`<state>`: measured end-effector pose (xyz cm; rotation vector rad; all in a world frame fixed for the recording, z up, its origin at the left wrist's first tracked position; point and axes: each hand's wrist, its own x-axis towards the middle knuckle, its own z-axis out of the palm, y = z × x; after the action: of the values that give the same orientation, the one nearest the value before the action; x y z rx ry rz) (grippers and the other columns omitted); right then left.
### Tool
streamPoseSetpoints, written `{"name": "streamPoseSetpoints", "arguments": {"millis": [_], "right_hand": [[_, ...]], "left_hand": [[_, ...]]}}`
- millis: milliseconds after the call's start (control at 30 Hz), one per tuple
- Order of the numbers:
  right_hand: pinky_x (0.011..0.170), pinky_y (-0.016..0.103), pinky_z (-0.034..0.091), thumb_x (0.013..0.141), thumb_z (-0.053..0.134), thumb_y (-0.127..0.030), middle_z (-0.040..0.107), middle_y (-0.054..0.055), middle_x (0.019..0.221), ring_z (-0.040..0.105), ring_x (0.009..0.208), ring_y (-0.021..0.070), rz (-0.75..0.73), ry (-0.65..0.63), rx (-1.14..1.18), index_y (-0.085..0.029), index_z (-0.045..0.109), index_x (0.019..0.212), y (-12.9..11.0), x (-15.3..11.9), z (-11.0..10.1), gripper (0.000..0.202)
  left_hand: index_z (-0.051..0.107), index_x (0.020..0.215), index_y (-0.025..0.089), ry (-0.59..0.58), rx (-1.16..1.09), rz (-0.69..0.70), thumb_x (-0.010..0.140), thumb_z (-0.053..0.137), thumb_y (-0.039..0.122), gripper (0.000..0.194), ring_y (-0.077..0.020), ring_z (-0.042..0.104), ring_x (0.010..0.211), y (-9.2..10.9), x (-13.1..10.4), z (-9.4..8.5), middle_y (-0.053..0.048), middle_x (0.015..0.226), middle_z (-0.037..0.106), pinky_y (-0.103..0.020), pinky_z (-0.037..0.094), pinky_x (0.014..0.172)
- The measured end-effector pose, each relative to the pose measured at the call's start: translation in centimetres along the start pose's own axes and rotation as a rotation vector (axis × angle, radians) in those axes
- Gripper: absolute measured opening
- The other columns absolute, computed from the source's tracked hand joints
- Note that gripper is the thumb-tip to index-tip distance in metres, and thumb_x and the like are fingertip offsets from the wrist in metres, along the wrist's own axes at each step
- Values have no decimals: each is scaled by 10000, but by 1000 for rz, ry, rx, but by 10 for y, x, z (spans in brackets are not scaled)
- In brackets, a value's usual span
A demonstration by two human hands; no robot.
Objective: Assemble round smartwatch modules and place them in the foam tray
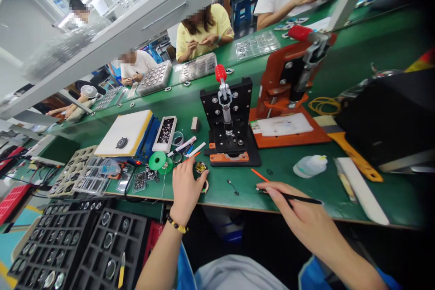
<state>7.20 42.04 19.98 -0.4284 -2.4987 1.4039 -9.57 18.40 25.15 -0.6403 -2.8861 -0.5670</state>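
My left hand (186,183) reaches over the bench with its fingers stretched forward and the thumb apart. Beside its thumb is a small gold-and-black round part (201,167) that looks like a watch movement. An orange-and-white stick (196,150) lies at the fingertips; whether they touch it is unclear. In my right hand (295,206) is a pair of black tweezers (304,199), slanting across the fingers. An orange stick (259,175) sticks out by those fingertips; I cannot tell if it is held. Between both hands lies a small dark part with a thin wire (234,186).
Ahead stand a black toggle press (226,122) and an orange press (285,81). A white bottle (310,166) and yellow-handled brush (356,154) are right. Left are a solder spool (158,161), a white-topped box (125,133) and black watch-part trays (112,244). Co-workers sit opposite.
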Motion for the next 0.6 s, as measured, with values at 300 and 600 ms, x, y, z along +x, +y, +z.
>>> {"name": "streamPoseSetpoints", "arguments": {"millis": [300,600], "right_hand": [[998,330,524,1084,487,-461,748,-28,1179,701,1112,183,-191,98,30,-323,737,1126,1,-4,1,288],[783,284,508,1105,428,-466,646,6,730,645,755,161,-133,82,395,-210,708,1038,-35,-19,14,386]], "left_hand": [[703,1207,238,-9,-458,-2,894,726,154,325,-187,682,978,-1,2,-5,-40,1074,683,-337,559,907],[746,1127,226,-105,-950,-123,805,869,326,360,-139,693,896,43,-50,-26,-21,962,725,-222,566,806]]}}
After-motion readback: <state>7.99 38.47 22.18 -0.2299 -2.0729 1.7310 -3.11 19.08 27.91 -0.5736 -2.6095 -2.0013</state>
